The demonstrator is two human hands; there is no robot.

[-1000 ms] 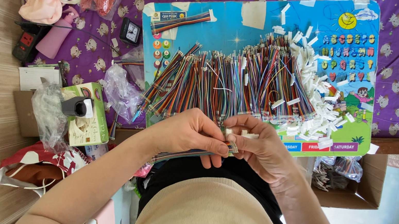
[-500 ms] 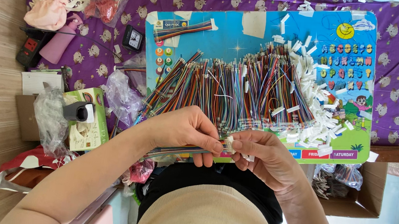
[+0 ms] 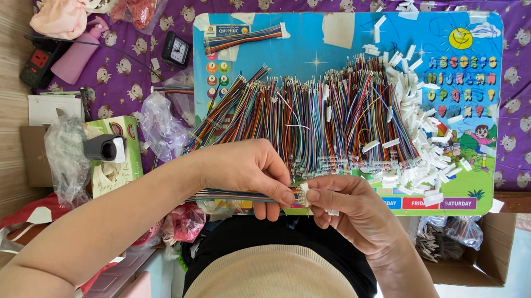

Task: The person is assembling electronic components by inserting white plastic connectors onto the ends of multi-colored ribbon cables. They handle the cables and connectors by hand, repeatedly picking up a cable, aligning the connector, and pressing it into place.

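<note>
Both hands meet right at the near edge of the bright blue children's play board (image 3: 294, 42), just above the lap. The left hand (image 3: 245, 170) is curled shut, thumb and fingertips pinched on a flat multicoloured ribbon of thin wires (image 3: 231, 197) that trails off to the left under the palm. The right hand (image 3: 350, 209) is pinched too, thumb and forefinger closed on the small white plastic connector (image 3: 303, 193) at the end of that ribbon. So the two hands are basically touching at the connector, which sits just off the board's near edge.

Space is pretty tight. The middle of the board is buried under a big spread of rainbow wire bundles (image 3: 311, 117), and a heap of loose white connector housings (image 3: 421, 147) runs down its right side almost to the edge. One more short wire bundle (image 3: 243, 36) lies alone near the board's far left corner. The only bare board is that far strip of blue.

The purple patterned cloth (image 3: 528, 103) underneath is open on the right, cluttered on the left: a small black clock (image 3: 176, 51), a pink spray bottle (image 3: 78, 53), a black power strip (image 3: 36, 63) and crumpled clear plastic bags (image 3: 161, 127). A green and white cardboard box (image 3: 119, 153) sits just left of the left forearm, and an open brown carton (image 3: 472, 257) is off the table edge by the right arm.
</note>
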